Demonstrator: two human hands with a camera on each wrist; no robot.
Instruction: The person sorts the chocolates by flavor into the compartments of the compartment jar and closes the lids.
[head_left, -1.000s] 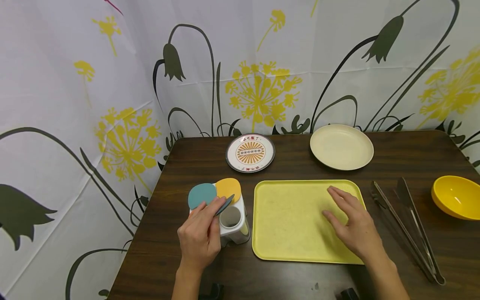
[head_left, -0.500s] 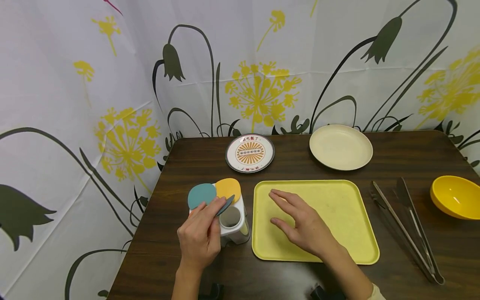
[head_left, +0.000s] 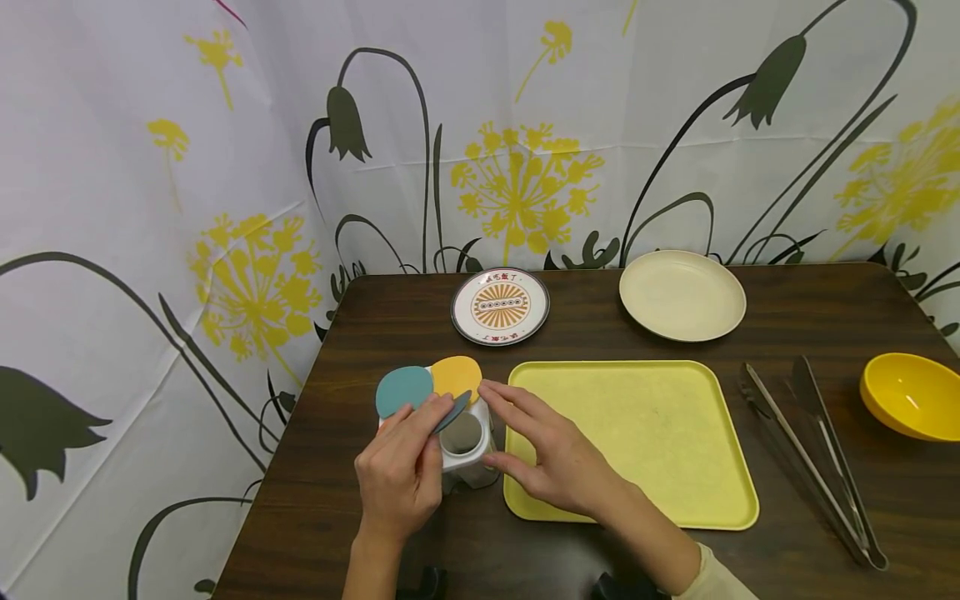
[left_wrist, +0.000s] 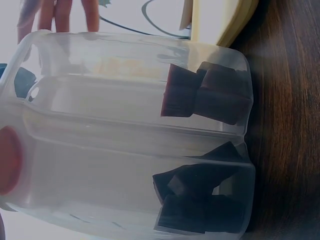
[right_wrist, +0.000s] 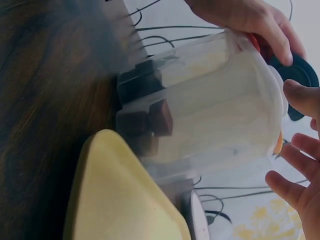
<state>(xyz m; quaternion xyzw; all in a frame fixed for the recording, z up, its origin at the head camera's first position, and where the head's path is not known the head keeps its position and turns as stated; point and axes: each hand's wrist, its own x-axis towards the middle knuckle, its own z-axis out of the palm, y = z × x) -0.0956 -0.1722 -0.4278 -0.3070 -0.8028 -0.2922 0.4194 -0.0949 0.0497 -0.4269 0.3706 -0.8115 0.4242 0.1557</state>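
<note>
A clear plastic storage container [head_left: 474, 478] with several compartments stands on the table, left of the yellow tray. On its top are a teal lid [head_left: 403, 392] and a yellow lid [head_left: 455, 375], both down. My left hand [head_left: 399, 471] pinches a dark blue lid [head_left: 453, 412], tilted up beside a round opening. In the right wrist view, the thumb lies against that lid. My right hand [head_left: 555, 457] is spread, its fingertips right at the container's right rim, holding nothing. Dark blocks [left_wrist: 200, 200] and reddish-brown blocks [right_wrist: 160, 118] lie at the bottom of separate compartments.
A yellow tray [head_left: 637, 442] lies under my right forearm. Metal tongs [head_left: 821, 471] rest to its right, with a yellow bowl [head_left: 911, 396] beyond. At the back are a patterned plate [head_left: 500, 306] and a cream plate [head_left: 682, 295]. A flowered curtain [head_left: 517, 75] hangs behind.
My right hand has moved left across the tray to the container's right side, fingers still spread. My left hand stays in place with the dark blue lid.
</note>
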